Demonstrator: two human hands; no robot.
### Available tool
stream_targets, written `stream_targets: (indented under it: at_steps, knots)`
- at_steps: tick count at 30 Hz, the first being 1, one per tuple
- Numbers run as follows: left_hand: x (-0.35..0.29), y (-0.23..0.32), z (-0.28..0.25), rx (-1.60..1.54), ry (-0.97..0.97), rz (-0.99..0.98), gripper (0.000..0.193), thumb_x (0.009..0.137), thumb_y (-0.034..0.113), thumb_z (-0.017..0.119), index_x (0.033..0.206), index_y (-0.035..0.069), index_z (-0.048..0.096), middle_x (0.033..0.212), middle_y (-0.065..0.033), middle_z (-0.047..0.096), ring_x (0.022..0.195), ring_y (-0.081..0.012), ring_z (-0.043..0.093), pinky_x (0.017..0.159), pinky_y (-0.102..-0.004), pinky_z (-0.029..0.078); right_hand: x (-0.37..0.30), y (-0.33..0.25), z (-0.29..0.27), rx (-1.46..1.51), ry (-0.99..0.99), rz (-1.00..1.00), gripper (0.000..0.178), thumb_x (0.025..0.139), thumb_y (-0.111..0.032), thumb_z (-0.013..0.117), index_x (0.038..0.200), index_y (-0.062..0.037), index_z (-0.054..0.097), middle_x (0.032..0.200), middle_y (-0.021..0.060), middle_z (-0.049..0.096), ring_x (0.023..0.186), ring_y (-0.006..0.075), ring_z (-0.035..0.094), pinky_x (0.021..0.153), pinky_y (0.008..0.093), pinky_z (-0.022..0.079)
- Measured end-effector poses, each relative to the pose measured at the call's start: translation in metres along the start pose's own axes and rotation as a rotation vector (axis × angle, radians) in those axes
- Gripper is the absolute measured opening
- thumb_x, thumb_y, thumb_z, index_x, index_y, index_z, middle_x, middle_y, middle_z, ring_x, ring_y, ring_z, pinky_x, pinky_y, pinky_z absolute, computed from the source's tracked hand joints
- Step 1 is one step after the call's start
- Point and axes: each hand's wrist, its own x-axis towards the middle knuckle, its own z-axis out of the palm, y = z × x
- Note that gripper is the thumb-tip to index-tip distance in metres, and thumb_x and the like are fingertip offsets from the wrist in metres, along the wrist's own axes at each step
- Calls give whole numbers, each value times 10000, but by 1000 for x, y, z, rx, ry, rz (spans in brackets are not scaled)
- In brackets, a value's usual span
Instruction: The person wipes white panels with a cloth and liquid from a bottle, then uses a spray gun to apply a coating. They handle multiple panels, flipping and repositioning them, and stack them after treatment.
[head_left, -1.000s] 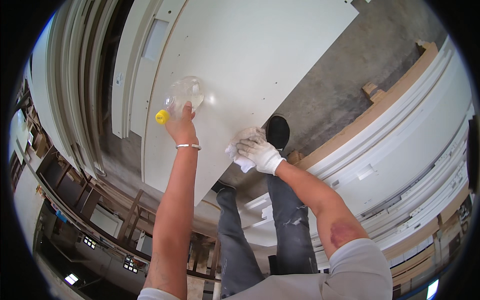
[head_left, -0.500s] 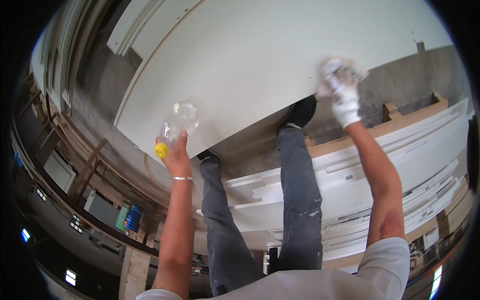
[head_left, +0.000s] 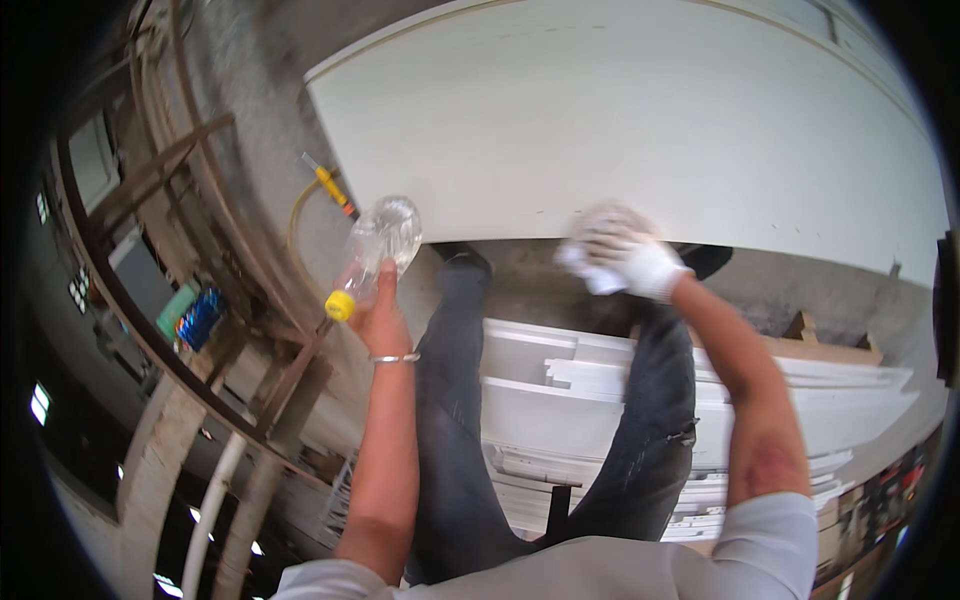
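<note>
My bare left hand (head_left: 378, 305) is wrapped round a clear plastic bottle (head_left: 392, 232) with a yellow cap (head_left: 340, 305). The bottle is tilted, its cap toward me, and some clear liquid shows inside. My right hand (head_left: 640, 262), in a white glove, is closed on a whitish cloth (head_left: 598, 250), slightly blurred. Hand and cloth are at the near edge of a large white panel (head_left: 640, 130). Whether the cloth touches the panel I cannot tell. The right fingertips are partly lost in the blur.
A yellow-and-black air blow gun (head_left: 332, 188) with a hose lies on the concrete floor beside the panel's left end. White boards (head_left: 560, 400) are stacked behind my legs. A brown metal frame (head_left: 150, 350) stands at left, with blue and green rolls (head_left: 200, 318) near it.
My right hand has moved left with the cloth along the panel's near edge. The view has shifted leftward, bringing the blow gun into fuller sight. The bottle stays in my left hand.
</note>
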Motion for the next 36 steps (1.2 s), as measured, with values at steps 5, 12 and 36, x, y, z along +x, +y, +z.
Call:
stream_targets:
  at_steps: [5,12,36]
  knots:
    - [37,-26,-18,-125,176,-83,503,909,16,757,1349,-71,529,1310,-145,600,1155,-214,597,1014,-344,494,-113,52,-71,-54,-504,220,464,787,-304,682,1224,-163,748,1304,-26,705,1323,168,549,1223,521,282]
    - [98,-62,-74,-206,423,-165,449,926,23,737,1322,-63,543,1325,-145,603,1164,-222,600,1035,-363,488,108,-38,34,-10,-121,-89,361,828,-245,679,1177,-203,757,1339,-35,669,1262,196,577,1182,403,388]
    - [159,-83,-109,-514,600,-461,451,929,31,732,1323,22,514,1365,-129,576,1224,-254,590,1080,-451,480,543,-47,-58,-115,386,-1,411,966,-231,595,1376,-192,594,1232,69,663,1247,311,559,1128,511,388]
